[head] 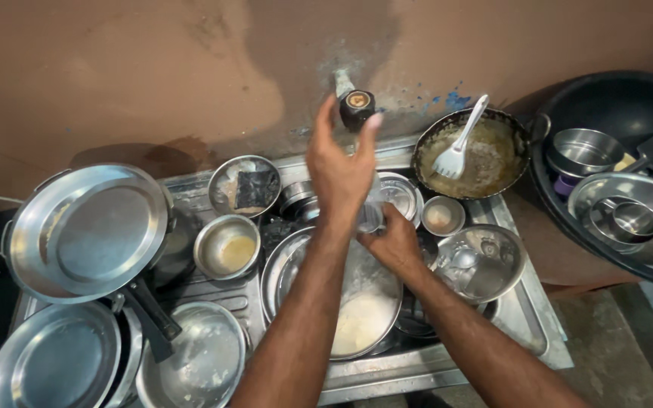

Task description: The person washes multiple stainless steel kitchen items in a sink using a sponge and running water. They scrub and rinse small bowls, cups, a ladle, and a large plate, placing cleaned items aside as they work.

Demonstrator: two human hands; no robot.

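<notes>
Head view, left hand (339, 168): your grip is spread wide, fingers reaching up around the tap (355, 107) on the wall.
Right hand (394, 243): closed around a small steel cup (372, 215), directly below the tap, over the sink (527, 317).

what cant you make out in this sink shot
Head view only:
- Small item in the right hand: blurred and covered by the left hand.
- Whether the tap runs: the left hand hides the spout.
- Sink bottom: buried under steel plates and bowls.
- Black tub: cut by the right edge.
</notes>
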